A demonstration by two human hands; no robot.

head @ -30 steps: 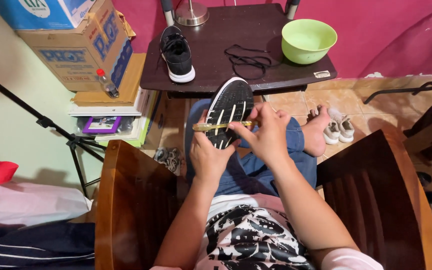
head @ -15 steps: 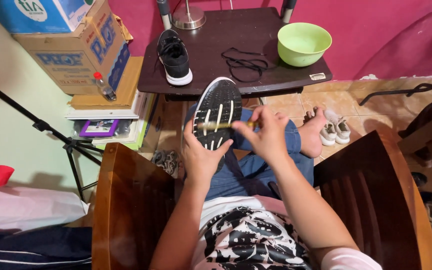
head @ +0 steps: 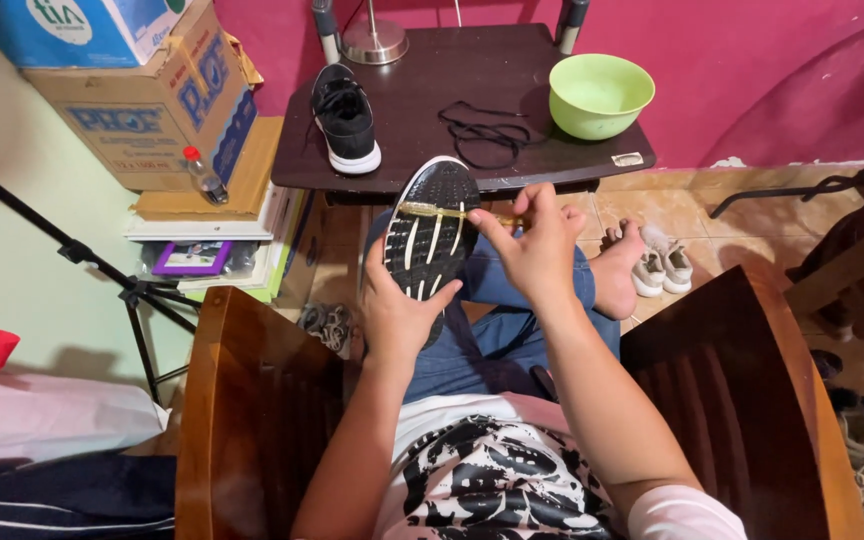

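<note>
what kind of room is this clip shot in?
Likely a lived-in room at home, not a workshop: a small dark wooden table against a pink wall, stacked cardboard boxes on books, pairs of shoes on the tile floor, and a wooden armchair.

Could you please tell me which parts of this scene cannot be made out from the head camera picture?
- Upper of the held shoe: turned away, only its sole shows.
- Left hand fingers: hidden behind the shoe.
- Handle of the yellow brush: covered by the right hand.
- Lamp base: its top is cut off by the upper edge.
- Inside of the green bowl: contents unclear.
</note>
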